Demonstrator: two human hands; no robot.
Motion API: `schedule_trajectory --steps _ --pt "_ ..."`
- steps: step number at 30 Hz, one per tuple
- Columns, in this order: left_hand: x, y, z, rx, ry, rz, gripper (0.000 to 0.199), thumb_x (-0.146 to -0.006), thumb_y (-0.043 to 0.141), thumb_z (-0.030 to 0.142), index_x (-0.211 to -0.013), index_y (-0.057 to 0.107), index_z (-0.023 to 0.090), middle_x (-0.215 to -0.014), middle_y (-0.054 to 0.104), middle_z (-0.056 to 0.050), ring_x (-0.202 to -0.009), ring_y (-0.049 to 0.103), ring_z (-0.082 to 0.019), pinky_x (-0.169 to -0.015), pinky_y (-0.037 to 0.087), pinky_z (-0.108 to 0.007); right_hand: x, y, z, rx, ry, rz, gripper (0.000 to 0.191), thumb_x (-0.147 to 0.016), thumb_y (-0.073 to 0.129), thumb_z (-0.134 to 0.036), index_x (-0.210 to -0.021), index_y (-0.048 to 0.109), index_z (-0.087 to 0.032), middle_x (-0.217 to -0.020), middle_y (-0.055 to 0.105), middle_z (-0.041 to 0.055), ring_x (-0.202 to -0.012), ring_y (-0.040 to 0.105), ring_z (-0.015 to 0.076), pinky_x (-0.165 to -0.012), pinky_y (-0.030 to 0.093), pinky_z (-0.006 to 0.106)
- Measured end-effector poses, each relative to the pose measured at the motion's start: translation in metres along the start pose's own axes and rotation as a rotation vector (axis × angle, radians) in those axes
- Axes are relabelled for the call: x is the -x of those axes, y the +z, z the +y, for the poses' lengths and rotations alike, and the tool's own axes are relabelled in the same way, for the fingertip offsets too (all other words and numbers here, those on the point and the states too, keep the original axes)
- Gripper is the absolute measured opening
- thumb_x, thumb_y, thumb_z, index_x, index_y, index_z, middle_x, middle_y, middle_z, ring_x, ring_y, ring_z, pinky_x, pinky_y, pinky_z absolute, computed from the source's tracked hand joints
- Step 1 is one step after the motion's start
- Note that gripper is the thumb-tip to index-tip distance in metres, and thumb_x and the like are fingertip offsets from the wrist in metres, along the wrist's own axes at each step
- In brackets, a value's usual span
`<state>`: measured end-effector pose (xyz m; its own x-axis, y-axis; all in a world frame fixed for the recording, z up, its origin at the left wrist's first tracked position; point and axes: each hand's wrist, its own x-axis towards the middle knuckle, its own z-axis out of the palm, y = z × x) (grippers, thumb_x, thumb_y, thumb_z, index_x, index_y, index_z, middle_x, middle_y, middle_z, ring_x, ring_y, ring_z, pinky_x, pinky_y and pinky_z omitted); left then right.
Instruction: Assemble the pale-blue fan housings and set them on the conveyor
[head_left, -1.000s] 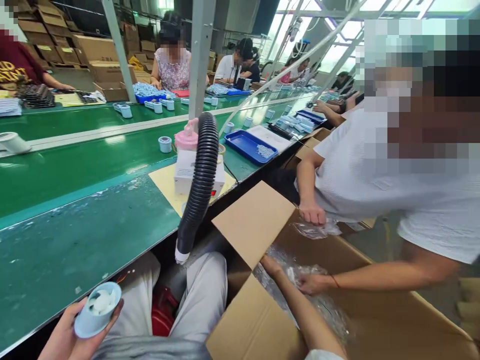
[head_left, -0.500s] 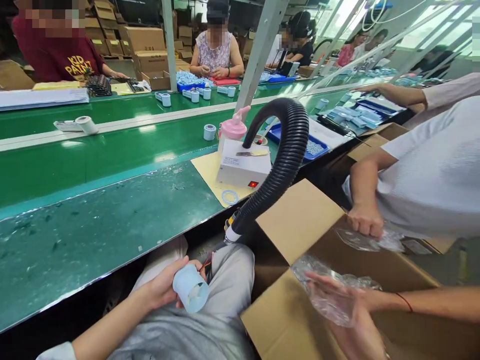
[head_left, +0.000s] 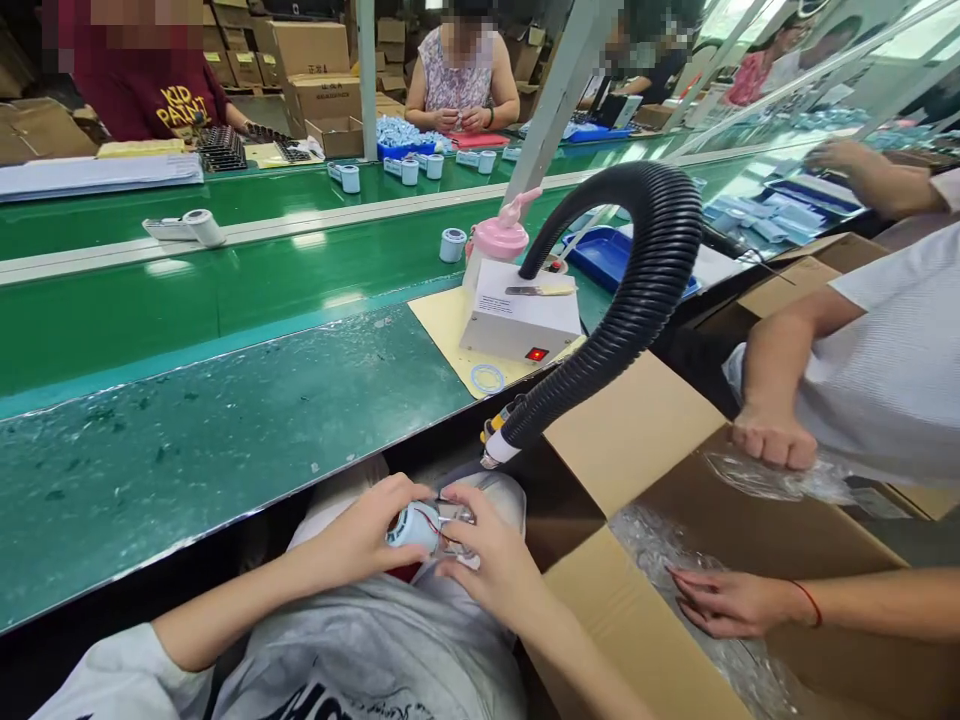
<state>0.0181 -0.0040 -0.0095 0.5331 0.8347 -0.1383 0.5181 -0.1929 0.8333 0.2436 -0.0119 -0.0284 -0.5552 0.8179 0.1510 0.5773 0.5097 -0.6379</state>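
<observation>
My left hand (head_left: 386, 520) curves round a light-blue plastic cylinder (head_left: 414, 532), which lies tilted over my lap with a slotted end facing left. At its right end, my right hand (head_left: 491, 545) has thumb and fingers closed about a shiny, clear-looking part (head_left: 459, 530), partly covered by the fingers. Thin red and dark wires (head_left: 431, 522) run across the cylinder towards that part. Whether the clear part is joined to the cylinder I cannot tell. Above my right hand hangs the white nozzle (head_left: 501, 450) of a black corrugated hose (head_left: 637, 300).
The hose rises from a white machine (head_left: 517, 318) with a lit red switch, beside a pink-topped bottle (head_left: 501, 238). An open carton (head_left: 637, 430) stands at my right; a co-worker's hands (head_left: 739, 600) hold clear plastic there. A green bench (head_left: 225, 440) runs along the front.
My right hand has come from the carton at the right to the cylinder in my left hand. The cylinder has turned, its open end no longer facing me. The view has shifted.
</observation>
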Motion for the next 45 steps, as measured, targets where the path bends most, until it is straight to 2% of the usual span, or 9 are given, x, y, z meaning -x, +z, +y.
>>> schedule_trajectory --steps 3,7,10,14,18,22,25,34,45 --pt "0.0 0.005 -0.018 0.096 0.112 0.073 0.077 -0.075 0.088 0.039 -0.143 0.054 0.026 -0.117 0.06 -0.009 -0.107 0.061 -0.026 -0.097 0.053 -0.042 0.002 -0.005 -0.005 -0.347 0.132 0.048 0.015 -0.086 0.078 -0.028 -0.078 0.07 -0.019 -0.121 0.062 0.0123 -0.114 0.065 0.0297 -0.095 0.057 0.041" --pt "-0.007 0.01 -0.035 0.173 0.238 0.055 0.068 -0.071 0.09 0.044 -0.132 0.066 0.027 -0.138 0.053 -0.015 -0.125 0.058 -0.032 -0.108 0.048 -0.049 0.001 -0.009 -0.008 -0.605 0.261 0.144 0.028 -0.093 0.067 -0.034 -0.069 0.07 -0.02 -0.108 0.065 0.0107 -0.103 0.067 0.0264 -0.086 0.057 0.037" --pt "-0.01 0.009 -0.033 0.219 0.301 -0.053 0.068 -0.077 0.086 0.038 -0.14 0.06 0.027 -0.146 0.054 -0.016 -0.131 0.057 -0.032 -0.112 0.045 -0.049 -0.001 -0.009 -0.005 -0.802 0.372 0.192 0.031 -0.084 0.078 -0.041 -0.062 0.069 -0.02 -0.103 0.069 0.0109 -0.097 0.07 0.0269 -0.072 0.059 0.033" --pt "-0.006 0.008 -0.019 0.29 0.232 -0.04 0.072 -0.076 0.084 0.026 -0.142 0.056 0.025 -0.137 0.064 -0.013 -0.127 0.059 -0.031 -0.111 0.045 -0.046 -0.001 -0.01 0.001 -1.012 0.403 0.247 0.035 -0.077 0.086 -0.049 -0.059 0.072 -0.023 -0.1 0.078 0.0087 -0.102 0.073 0.0286 -0.089 0.059 0.04" --pt "0.001 0.014 -0.013 0.617 0.007 -0.002 0.068 -0.076 0.085 0.036 -0.136 0.058 0.023 -0.134 0.063 -0.012 -0.123 0.061 -0.03 -0.106 0.048 -0.045 0.007 -0.01 0.003 -0.864 0.262 0.147 0.031 -0.072 0.09 -0.051 -0.091 0.083 -0.027 -0.126 0.074 0.0121 -0.119 0.069 0.0353 -0.097 0.059 0.049" --pt "0.005 0.017 -0.012 0.836 -0.086 -0.06 0.078 -0.074 0.085 0.052 -0.139 0.055 0.022 -0.134 0.063 -0.014 -0.117 0.064 -0.028 -0.099 0.052 -0.042 0.019 -0.01 0.001 -0.523 0.12 0.119 0.043 -0.082 0.086 -0.036 -0.123 0.075 -0.028 -0.14 0.066 0.0137 -0.129 0.064 0.0347 -0.11 0.052 0.051" --pt "0.006 0.011 -0.007 0.742 -0.072 -0.099 0.086 -0.07 0.088 0.056 -0.143 0.055 0.025 -0.141 0.061 -0.014 -0.118 0.064 -0.03 -0.098 0.053 -0.042 0.025 -0.015 -0.003 -0.52 0.089 0.12 0.041 -0.084 0.084 -0.036 -0.122 0.074 -0.027 -0.14 0.066 0.014 -0.127 0.065 0.0338 -0.108 0.054 0.048" --pt "0.007 -0.004 0.0 0.396 0.273 -0.02 0.074 -0.077 0.086 0.043 -0.145 0.058 0.031 -0.147 0.062 -0.012 -0.139 0.055 -0.031 -0.118 0.041 -0.048 0.024 -0.02 -0.013 -0.866 0.226 0.095 0.044 -0.079 0.089 -0.035 -0.119 0.072 -0.028 -0.132 0.07 0.0098 -0.119 0.07 0.0276 -0.092 0.064 0.035" --pt "0.014 -0.006 -0.004 0.349 0.287 -0.031 0.075 -0.077 0.087 0.04 -0.145 0.057 0.034 -0.152 0.057 -0.013 -0.14 0.054 -0.034 -0.117 0.042 -0.054 0.02 -0.023 -0.022 -1.115 0.502 -0.019 0.06 -0.069 0.092 -0.053 -0.114 0.065 -0.022 -0.104 0.071 0.0074 -0.09 0.069 0.0224 -0.068 0.06 0.027"
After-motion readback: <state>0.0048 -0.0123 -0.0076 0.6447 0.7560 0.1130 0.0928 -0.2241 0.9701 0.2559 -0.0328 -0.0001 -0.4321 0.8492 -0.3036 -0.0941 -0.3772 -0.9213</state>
